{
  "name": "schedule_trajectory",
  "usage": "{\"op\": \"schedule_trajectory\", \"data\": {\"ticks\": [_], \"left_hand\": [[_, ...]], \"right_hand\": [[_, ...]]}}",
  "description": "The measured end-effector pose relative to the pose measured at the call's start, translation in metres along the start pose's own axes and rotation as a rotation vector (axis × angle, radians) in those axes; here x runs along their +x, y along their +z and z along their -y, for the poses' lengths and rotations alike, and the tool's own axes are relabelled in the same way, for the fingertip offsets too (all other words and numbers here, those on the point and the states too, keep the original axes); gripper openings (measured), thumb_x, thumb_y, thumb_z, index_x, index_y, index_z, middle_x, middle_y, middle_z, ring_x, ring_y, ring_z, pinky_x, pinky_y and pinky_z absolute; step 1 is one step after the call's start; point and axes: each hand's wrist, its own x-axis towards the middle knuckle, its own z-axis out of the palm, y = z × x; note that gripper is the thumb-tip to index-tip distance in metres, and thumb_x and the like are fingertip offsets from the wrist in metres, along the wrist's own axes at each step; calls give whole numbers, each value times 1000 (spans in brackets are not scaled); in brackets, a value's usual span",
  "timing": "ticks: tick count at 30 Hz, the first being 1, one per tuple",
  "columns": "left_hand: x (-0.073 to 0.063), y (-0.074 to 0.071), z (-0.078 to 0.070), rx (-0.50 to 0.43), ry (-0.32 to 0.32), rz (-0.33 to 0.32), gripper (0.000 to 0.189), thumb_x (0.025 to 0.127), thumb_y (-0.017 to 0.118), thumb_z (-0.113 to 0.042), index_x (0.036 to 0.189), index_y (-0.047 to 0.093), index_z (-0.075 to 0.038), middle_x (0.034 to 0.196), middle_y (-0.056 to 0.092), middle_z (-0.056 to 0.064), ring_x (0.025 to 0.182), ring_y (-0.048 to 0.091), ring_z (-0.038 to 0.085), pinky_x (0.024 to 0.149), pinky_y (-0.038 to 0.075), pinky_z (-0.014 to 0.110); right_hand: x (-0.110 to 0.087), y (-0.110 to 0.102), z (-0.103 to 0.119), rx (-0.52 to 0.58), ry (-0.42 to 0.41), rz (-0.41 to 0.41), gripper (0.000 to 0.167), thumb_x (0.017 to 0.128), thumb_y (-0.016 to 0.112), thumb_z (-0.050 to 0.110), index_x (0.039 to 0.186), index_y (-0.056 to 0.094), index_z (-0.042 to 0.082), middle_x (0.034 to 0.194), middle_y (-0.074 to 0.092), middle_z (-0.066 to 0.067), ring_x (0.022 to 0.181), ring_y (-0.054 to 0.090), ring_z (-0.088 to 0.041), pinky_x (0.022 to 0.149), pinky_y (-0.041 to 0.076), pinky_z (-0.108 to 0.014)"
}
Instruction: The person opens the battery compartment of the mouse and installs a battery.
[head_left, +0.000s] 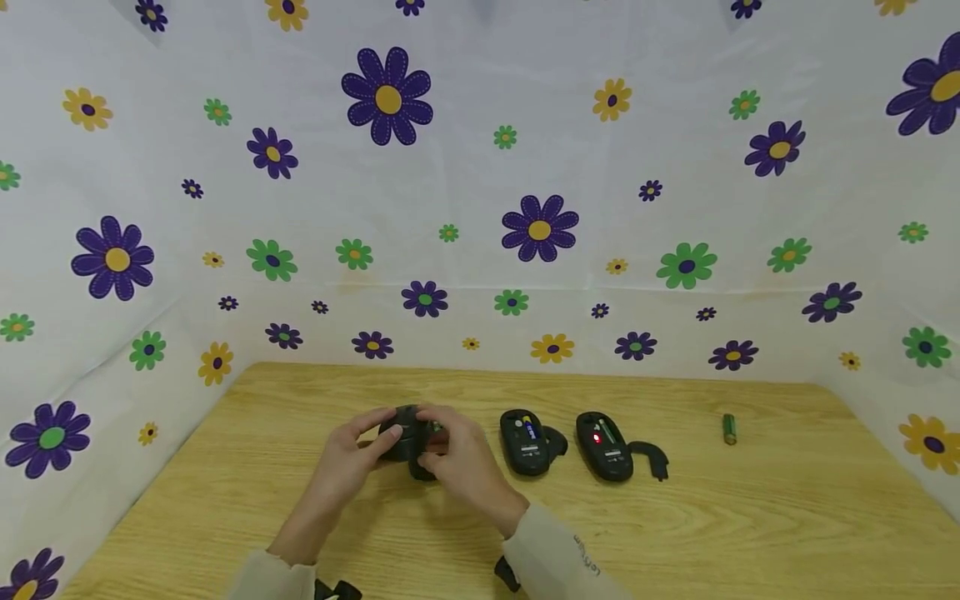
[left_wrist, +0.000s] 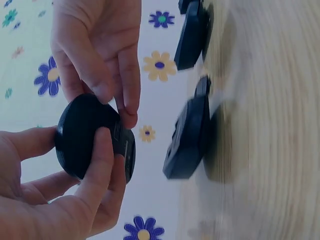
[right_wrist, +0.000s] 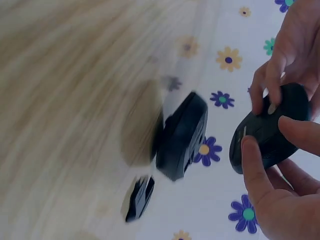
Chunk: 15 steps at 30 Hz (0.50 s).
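Both hands hold a black computer mouse (head_left: 405,437) up over the left half of the wooden table. My left hand (head_left: 350,450) grips it from the left, its thumb across the dark shell in the head view. From the other side my right hand (head_left: 461,454) pinches it, and in the right wrist view its fingers (right_wrist: 255,162) press on the flat face of the mouse (right_wrist: 272,130). In the left wrist view, fingers of both hands surround the mouse (left_wrist: 82,130) and hide part of it.
To the right lies an upturned mouse (head_left: 517,460) with a blue battery inside, a black cover (head_left: 558,442) against it. Farther right is another upturned mouse (head_left: 615,469) with a glowing red light, beside its loose cover (head_left: 654,455). A green battery (head_left: 729,429) lies at right.
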Motion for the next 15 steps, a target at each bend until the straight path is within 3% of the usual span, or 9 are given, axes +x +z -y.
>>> {"op": "schedule_trajectory", "data": {"ticks": [8,15], "left_hand": [[-6,17,-4,-123,38,119,45,103,60,-8,143,49,10,151,36,32,115,64,38,90,59,38],[-8,25,-10,-17,70,203,50,99,68,-18,143,54,2,140,52,27,109,65,29,94,54,45]], "right_hand": [[-14,-28,-11,-3,-24,-8,43,87,69,-15,128,63,-4,126,63,-24,98,70,-34,80,60,-32],[-26,-50,-13,1,-20,-40,40,87,69,-14,125,66,-3,124,65,-22,93,71,-30,81,60,-32]]}}
